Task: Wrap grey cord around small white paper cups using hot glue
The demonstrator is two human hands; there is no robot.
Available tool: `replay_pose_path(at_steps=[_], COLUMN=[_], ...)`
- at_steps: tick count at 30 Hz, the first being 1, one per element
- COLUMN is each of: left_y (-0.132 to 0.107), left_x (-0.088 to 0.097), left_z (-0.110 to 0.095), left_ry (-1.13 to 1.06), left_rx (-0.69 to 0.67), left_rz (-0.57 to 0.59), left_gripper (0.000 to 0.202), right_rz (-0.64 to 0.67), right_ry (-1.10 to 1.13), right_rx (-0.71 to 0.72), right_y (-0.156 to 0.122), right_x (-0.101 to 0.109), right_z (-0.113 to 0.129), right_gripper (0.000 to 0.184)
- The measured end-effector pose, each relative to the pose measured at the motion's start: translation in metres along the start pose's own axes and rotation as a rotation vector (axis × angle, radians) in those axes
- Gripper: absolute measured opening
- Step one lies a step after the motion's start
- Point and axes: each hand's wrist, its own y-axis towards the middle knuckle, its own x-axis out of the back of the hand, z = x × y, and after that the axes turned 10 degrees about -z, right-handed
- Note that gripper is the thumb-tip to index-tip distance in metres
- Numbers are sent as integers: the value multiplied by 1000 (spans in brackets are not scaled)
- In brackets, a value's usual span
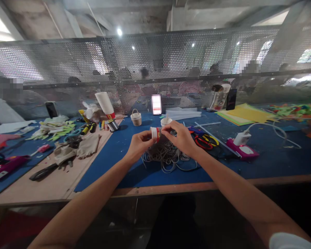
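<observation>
My left hand is closed around a small white paper cup with a red printed band, tipped on its side. Close to the cup's right side, my right hand has its thumb and fingers pinched together; whatever is between them is too small to make out. Beneath both hands lies a loose heap of grey cord on the blue mat. Just behind my right hand stands a white cup with a thin stick in it. A small cord-wrapped basket with a handle sits farther left.
Left: a leaning stack of paper cups, work gloves and a pink glue gun. Right: red-handled scissors, a purple power strip with a charger, yellow sheets. A lit phone stands before the perforated screen.
</observation>
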Motion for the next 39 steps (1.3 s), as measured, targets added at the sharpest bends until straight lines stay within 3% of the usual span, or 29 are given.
replay_pose_path(at_steps=[39], left_y=[-3], left_x=[-2], left_z=[-2], left_ry=[9], left_rx=[-24], left_rz=[67], left_gripper=[27], right_rz=[-40], right_ry=[43], right_rx=[-61], right_y=[-1], right_x=[0], right_z=[-1], right_gripper=[4])
